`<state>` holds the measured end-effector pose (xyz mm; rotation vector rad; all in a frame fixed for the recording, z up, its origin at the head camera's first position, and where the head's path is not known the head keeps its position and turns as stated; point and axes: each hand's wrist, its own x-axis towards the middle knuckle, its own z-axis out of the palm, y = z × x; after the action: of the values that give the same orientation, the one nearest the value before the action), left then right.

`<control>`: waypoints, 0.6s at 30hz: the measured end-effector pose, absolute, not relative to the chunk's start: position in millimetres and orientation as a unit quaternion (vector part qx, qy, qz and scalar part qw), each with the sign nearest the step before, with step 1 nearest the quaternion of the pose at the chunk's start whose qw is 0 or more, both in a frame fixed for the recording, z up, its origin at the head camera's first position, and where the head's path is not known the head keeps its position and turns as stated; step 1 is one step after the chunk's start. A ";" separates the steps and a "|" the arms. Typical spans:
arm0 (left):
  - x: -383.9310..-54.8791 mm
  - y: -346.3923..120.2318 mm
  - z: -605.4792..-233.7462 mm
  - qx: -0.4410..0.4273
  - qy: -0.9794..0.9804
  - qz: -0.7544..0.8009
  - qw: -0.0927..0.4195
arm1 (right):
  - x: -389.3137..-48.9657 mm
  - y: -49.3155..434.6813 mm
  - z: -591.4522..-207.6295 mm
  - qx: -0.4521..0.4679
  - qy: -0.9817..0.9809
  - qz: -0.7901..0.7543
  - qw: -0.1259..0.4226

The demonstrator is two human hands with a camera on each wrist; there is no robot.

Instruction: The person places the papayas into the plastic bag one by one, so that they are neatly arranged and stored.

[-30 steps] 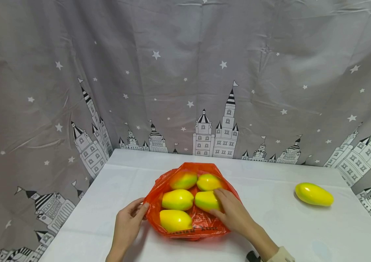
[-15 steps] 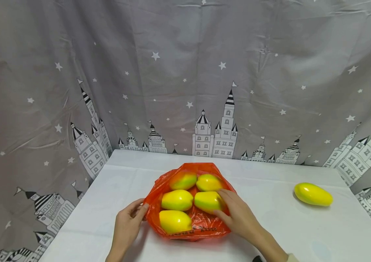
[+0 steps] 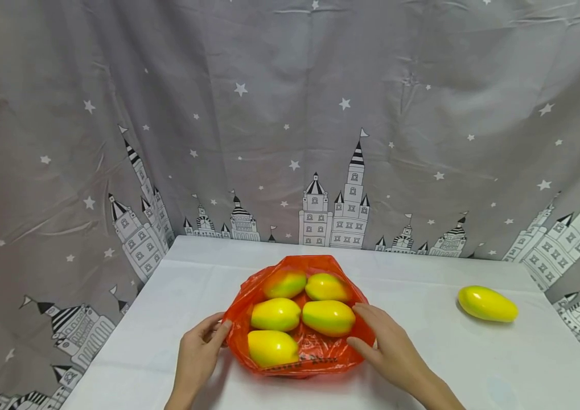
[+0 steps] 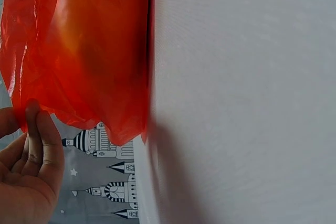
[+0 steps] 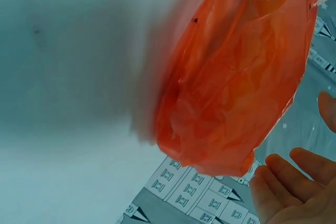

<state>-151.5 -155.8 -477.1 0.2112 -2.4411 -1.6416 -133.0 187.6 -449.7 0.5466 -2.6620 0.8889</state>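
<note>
An orange-red plastic bag [image 3: 315,346] stands with its mouth wide, several glossy yellow-green mango-shaped fruits inside. My left hand [image 3: 198,348] pinches the bag's left rim between thumb and fingers, also visible in the left wrist view. At the bag's right edge is my right hand [image 3: 391,348], fingers spread and holding nothing, beside the nearest mango-shaped fruit [image 3: 328,318]. In the right wrist view the fingers of this hand [image 5: 299,190] lie close to the bag's side; whether they touch it I cannot tell.
Another yellow mango-shaped fruit [image 3: 487,303] lies alone on the right of the white table [image 3: 423,285]. A grey curtain [image 3: 249,131] printed with castles and stars hangs behind the table and along its sides.
My right hand has let go of the mango-shaped fruit in the bag and drawn back right to the rim. The left hand keeps its hold on the bag.
</note>
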 end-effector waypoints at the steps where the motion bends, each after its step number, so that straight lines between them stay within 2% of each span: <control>1: -151.2 -155.9 -477.0 0.070 -0.824 -0.554 0.096 | -131.4 189.7 -450.0 0.189 -0.921 0.308 0.144; 6: -149.5 -156.2 -476.5 0.066 -0.820 -0.560 0.099 | -125.7 202.7 -452.5 0.180 -0.921 0.309 0.156; 13: -149.8 -156.4 -476.9 0.069 -0.822 -0.556 0.099 | -117.5 223.3 -458.2 0.161 -0.923 0.287 0.200; 18: -149.3 -157.0 -476.8 0.066 -0.822 -0.557 0.102 | -112.1 239.0 -463.2 0.136 -0.930 0.271 0.207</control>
<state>-149.3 -157.0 -476.8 0.1953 -2.4271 -1.6443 -112.1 239.0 -463.2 0.3783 -2.5909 0.7548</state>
